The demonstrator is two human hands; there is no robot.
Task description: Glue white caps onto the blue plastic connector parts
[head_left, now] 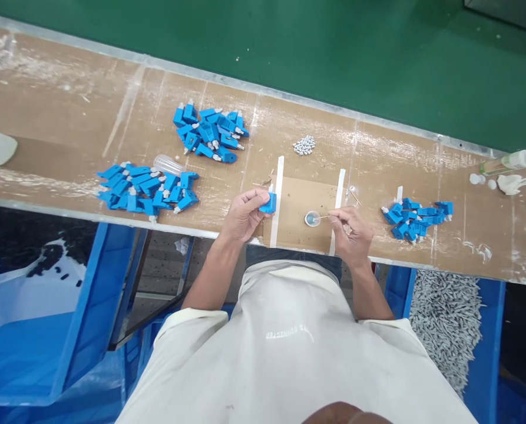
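My left hand (247, 213) is closed on a blue plastic part (268, 204) with a pale tip pointing away from me, held over the left edge of a taped cardboard sheet (295, 229). Between the fingers of my right hand (353, 232) is a thin wooden stick (324, 217). Its far end reaches into a small round cup (312, 219) holding a bluish-grey substance. Beyond the sheet lies a little heap of small grey pieces (304, 145). Another thin stick (355, 196) rests on the table just past my right hand.
Piles of similar blue parts lie at the left (150, 187), far left of centre (209, 132) and right (415, 219). A clear plastic cup (168, 165) touches the left pile. A bottle (508, 162) lies far right. Blue bins (488, 330) stand below the table edge, one full of grey pieces.
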